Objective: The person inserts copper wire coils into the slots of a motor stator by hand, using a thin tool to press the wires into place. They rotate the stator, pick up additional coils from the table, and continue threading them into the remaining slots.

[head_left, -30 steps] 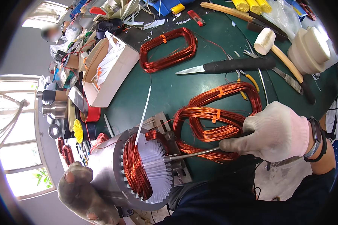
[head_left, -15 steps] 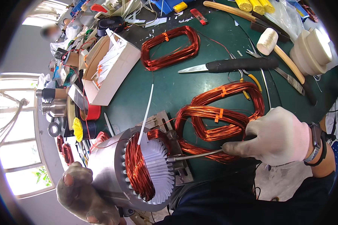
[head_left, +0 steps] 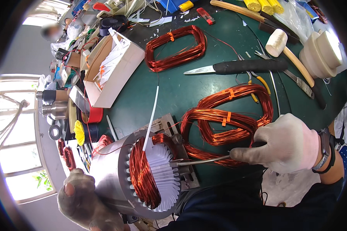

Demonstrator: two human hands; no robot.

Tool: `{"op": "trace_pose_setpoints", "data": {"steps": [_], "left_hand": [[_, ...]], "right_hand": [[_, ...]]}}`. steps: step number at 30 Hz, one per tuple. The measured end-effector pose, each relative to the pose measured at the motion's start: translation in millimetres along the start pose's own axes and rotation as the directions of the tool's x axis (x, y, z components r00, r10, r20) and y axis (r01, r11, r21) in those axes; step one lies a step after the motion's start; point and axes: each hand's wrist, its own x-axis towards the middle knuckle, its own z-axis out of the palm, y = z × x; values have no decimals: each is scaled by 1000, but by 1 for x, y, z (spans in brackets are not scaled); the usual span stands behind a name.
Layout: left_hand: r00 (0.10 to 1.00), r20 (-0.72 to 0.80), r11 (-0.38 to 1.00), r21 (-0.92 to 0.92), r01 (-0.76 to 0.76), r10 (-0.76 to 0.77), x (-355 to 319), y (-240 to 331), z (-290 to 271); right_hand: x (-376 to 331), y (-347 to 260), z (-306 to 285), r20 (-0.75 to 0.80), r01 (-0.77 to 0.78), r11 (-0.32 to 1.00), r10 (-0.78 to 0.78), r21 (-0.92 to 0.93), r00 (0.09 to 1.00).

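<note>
A cylindrical metal motor stator (head_left: 110, 161) lies on its side at the lower left, its open end facing right. White slot liners (head_left: 162, 173) ring its bore, and a copper wire coil (head_left: 142, 179) sits in its slots. My gloved left hand (head_left: 79, 198), bare at some fingertips, is curled against the stator's left end. Between the fingers of my gloved right hand (head_left: 283, 146) is a thin metal rod (head_left: 206, 159), its tip at the bore's right edge. Loose copper coils (head_left: 227, 115) tied with orange tape lie beside that hand. A white sleeve (head_left: 151, 115) rises from the stator's coil.
Another tied coil (head_left: 176, 48) lies farther back on the green tabletop (head_left: 135, 92). A black-handled knife (head_left: 239, 67), pliers (head_left: 263, 82) and a white-headed mallet (head_left: 277, 43) are at the right. A carton (head_left: 121, 73) of white paper strips stands at the left.
My right hand has dropped slightly, with the metal rod still at the bore. The left hand stays against the stator with barely any shift.
</note>
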Motion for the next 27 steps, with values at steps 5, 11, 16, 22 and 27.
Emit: {"op": "trace_pose_setpoints", "data": {"steps": [5,11,16,22,27], "left_hand": [[999,-33,1000,-5,-4,4,-1,-2,1],[999,-41,1000,-15,7,-7,-3,-3,-2],[997,-74,1000,1,13,-13,-4,-3,-2],[997,-63,999,12,34,-34,-4,-2,-4],[988,107,985,-144,-98,114,12,-3,-5]], "right_hand": [[1,-1,-1,39,-13,1000,12,16,999],[1,-6,-5,10,26,997,-26,-72,1000],[-1,-5,-3,-17,41,997,-43,-61,999],[-5,0,6,46,31,994,-26,-101,999],[-5,-1,1,89,28,999,-25,-34,996]]}}
